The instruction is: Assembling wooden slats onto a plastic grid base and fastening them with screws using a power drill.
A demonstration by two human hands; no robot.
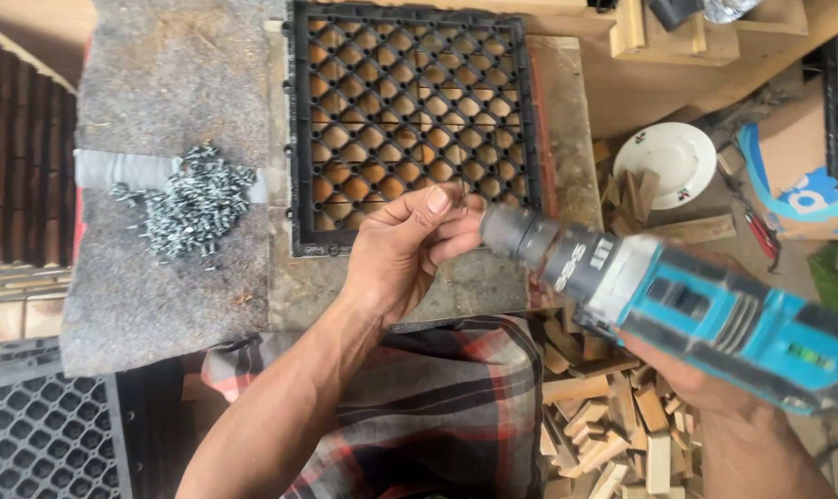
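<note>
Grip: right hand (691,383) wrapped shut on teal drill (705,310); left hand (405,254) fingertips pinched at its chuck, over black lattice tile (409,120) on bench (567,102). Screw pile (192,203) at 9 o'clock. Risk: trigger bump would catch fingers.

Screw pile (189,205) blocks felt mat (151,65)

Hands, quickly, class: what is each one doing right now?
Left hand: fingers pinched at the drill's chuck; anything held is too small to tell.
Right hand: closed around the blue cordless drill.
</note>
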